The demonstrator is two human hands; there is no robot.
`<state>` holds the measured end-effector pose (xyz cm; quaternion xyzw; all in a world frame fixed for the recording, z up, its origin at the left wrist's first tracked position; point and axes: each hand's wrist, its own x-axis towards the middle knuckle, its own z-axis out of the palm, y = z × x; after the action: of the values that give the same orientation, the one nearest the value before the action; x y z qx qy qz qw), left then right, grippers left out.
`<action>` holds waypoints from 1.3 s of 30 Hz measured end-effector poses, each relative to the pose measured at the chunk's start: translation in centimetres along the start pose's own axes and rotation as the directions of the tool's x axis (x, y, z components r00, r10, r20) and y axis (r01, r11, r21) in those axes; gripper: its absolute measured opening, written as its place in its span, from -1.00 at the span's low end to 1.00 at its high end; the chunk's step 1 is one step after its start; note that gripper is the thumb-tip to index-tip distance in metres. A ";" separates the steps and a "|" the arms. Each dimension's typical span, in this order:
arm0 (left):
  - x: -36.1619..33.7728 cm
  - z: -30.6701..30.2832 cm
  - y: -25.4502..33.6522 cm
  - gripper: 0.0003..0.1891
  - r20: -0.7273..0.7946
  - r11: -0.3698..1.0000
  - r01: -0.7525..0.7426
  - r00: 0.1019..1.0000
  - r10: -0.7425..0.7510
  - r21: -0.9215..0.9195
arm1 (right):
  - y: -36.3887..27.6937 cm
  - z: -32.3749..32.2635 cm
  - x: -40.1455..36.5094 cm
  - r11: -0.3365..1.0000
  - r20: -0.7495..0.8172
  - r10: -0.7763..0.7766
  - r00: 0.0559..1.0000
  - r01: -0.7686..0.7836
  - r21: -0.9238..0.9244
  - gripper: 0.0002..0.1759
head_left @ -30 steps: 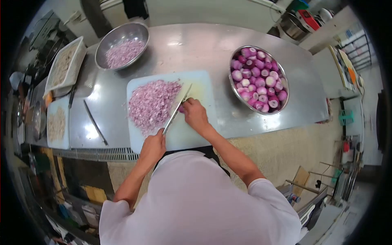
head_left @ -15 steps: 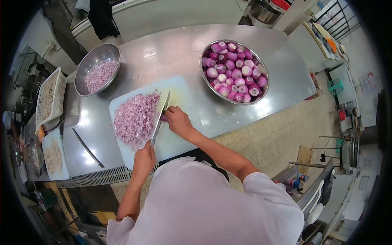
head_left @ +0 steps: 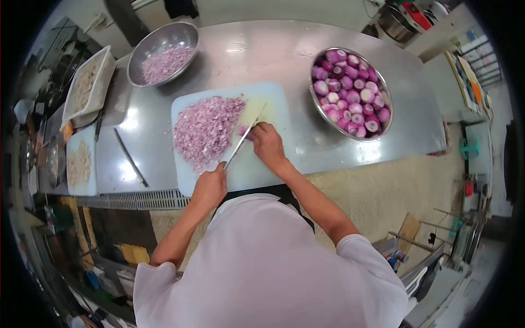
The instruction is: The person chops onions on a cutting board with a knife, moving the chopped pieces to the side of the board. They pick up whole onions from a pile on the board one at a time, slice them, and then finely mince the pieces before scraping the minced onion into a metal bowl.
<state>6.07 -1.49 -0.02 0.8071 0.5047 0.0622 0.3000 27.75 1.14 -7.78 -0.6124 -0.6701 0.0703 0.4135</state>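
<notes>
My left hand (head_left: pixel 211 187) is closed round the handle of a long knife (head_left: pixel 244 136), its blade slanting up and away over the white cutting board (head_left: pixel 273 104). My right hand (head_left: pixel 268 144) pins a piece of red onion (head_left: pixel 243 131) to the board with bent fingers, right beside the blade. Part of that onion shows on the blade's left side; the rest is covered by my fingers. A broad heap of chopped red onion (head_left: pixel 208 131) lies on the left half of the board.
A steel bowl of peeled red onions (head_left: pixel 353 95) stands to the right. Another steel bowl (head_left: pixel 188 35) at the back left holds chopped onion. A dark rod (head_left: pixel 130 157), a white basket (head_left: pixel 104 90) and a smaller board (head_left: pixel 90 180) with pale chopped food lie left on the steel table (head_left: pixel 306 147).
The view has shifted, moving the table's contents rightward and up. The blade now stands more edge-on, and onion shows left of it. Both hands keep their holds.
</notes>
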 end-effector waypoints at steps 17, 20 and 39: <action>-0.5 0.1 -0.6 -0.78 0.030 1.000 -0.011 0.999 0.011 0.005 | 0.6 0.6 -0.8 0.999 -0.040 0.032 0.999 -0.031 0.038 -0.87; -0.4 -0.9 0.3 -0.79 0.073 0.999 -0.029 0.997 0.026 0.033 | 0.7 0.5 -0.9 0.997 -0.074 0.003 0.997 0.003 0.079 -0.88; -0.3 -0.3 -0.4 -0.79 0.059 0.997 -0.053 0.997 0.050 0.051 | 0.5 0.8 -1.6 0.997 -0.136 0.028 0.990 -0.019 0.069 -0.90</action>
<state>5.47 -1.48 0.02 0.8290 0.4762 0.0334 0.2913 27.45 0.15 -9.39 -0.6092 -0.6301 0.0557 0.4782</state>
